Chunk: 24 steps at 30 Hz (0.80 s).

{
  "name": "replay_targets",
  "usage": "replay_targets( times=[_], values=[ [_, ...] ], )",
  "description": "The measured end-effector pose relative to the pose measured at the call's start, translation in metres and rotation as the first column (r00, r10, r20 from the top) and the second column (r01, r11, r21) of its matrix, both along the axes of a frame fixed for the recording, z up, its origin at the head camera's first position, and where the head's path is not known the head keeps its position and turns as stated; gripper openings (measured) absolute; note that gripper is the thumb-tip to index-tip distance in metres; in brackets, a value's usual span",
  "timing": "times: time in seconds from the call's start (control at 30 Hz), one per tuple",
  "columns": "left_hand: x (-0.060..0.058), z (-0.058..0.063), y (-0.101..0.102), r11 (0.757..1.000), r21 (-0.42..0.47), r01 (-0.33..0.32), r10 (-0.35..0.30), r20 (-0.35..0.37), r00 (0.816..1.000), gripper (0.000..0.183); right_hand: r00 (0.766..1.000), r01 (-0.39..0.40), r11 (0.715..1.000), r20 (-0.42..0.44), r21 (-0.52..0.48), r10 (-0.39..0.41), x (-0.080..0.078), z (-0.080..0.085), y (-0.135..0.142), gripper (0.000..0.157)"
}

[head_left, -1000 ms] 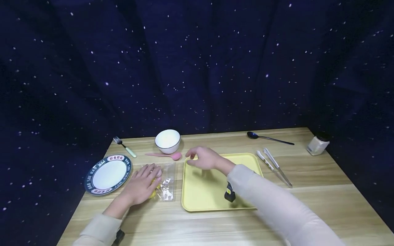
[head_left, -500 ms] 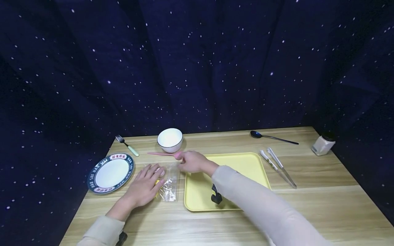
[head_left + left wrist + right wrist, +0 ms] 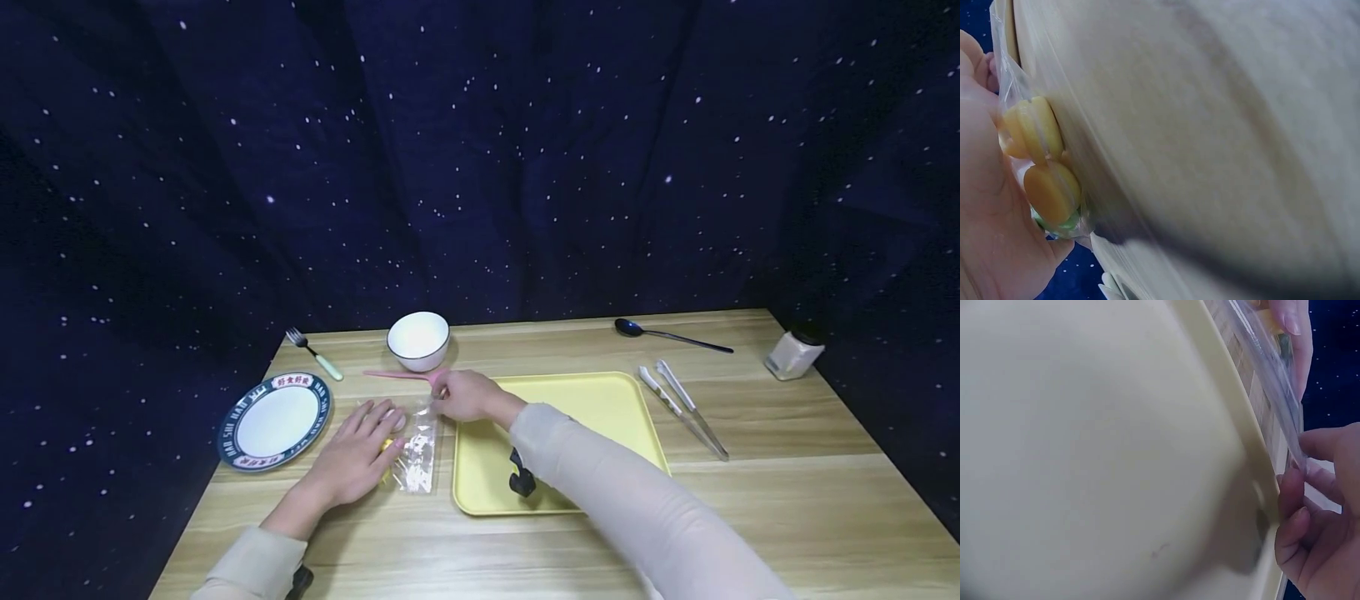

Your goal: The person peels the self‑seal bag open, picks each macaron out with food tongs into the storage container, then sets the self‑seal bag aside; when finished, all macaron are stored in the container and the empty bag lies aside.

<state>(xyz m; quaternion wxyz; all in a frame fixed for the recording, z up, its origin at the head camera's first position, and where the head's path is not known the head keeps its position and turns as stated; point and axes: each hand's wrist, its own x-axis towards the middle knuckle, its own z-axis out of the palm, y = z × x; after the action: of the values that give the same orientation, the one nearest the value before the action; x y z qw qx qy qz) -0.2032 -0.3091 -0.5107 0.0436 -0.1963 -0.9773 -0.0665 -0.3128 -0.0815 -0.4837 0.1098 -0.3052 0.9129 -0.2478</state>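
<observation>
A clear plastic bag (image 3: 418,457) lies on the wooden table with yellow macarons (image 3: 1052,194) inside, seen edge-on in the left wrist view along with something green. My left hand (image 3: 352,457) rests on the filled end of the bag, fingers straight and slightly spread, partly hiding the contents. At the bag's far right corner my right hand (image 3: 468,395) pinches the plastic between thumb and fingers. That pinch shows closely in the right wrist view, where the bag edge (image 3: 1272,387) runs taut and lifted from the fingertips toward the left hand.
A yellow tray (image 3: 600,400) lies under the right forearm. Behind the bag are a pink spoon (image 3: 397,374) and a white bowl (image 3: 418,342). A plate (image 3: 277,421) and fork (image 3: 315,354) sit left; tongs (image 3: 682,408), a black spoon (image 3: 667,335) and a jar (image 3: 793,353) right.
My right hand has moved left from over the tray and taken hold of the bag's corner, raising that edge slightly. The left hand has stayed on the bag.
</observation>
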Motion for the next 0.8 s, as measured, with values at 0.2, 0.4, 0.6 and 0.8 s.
replay_targets(
  times=[0.2, 0.4, 0.6, 0.8],
  values=[
    [0.0, 0.001, 0.001, 1.0, -0.004, -0.003, 0.003, 0.0, 1.0, 0.057, 0.999, -0.011, 0.999, -0.048, -0.041, 0.009, 0.0, 0.0, -0.001, 0.008],
    [0.0, 0.002, 0.002, 1.0, -0.006, -0.012, 0.013, 0.008, 1.0, 0.059, 0.995, -0.062, 0.995, -0.077, -0.077, 0.056, 0.001, 0.001, 0.001, 0.011],
    [0.0, 0.002, 0.001, 1.0, -0.009, -0.014, 0.014, 0.006, 1.0, 0.059, 0.993, -0.117, 0.983, -0.049, -0.144, 0.111, -0.002, -0.001, 0.006, 0.016],
    [0.0, 0.002, 0.0, 1.0, -0.014, -0.007, 0.007, -0.002, 1.0, 0.059, 0.989, -0.145, 0.962, 0.004, -0.23, 0.15, -0.005, -0.006, 0.011, 0.009]
  ],
)
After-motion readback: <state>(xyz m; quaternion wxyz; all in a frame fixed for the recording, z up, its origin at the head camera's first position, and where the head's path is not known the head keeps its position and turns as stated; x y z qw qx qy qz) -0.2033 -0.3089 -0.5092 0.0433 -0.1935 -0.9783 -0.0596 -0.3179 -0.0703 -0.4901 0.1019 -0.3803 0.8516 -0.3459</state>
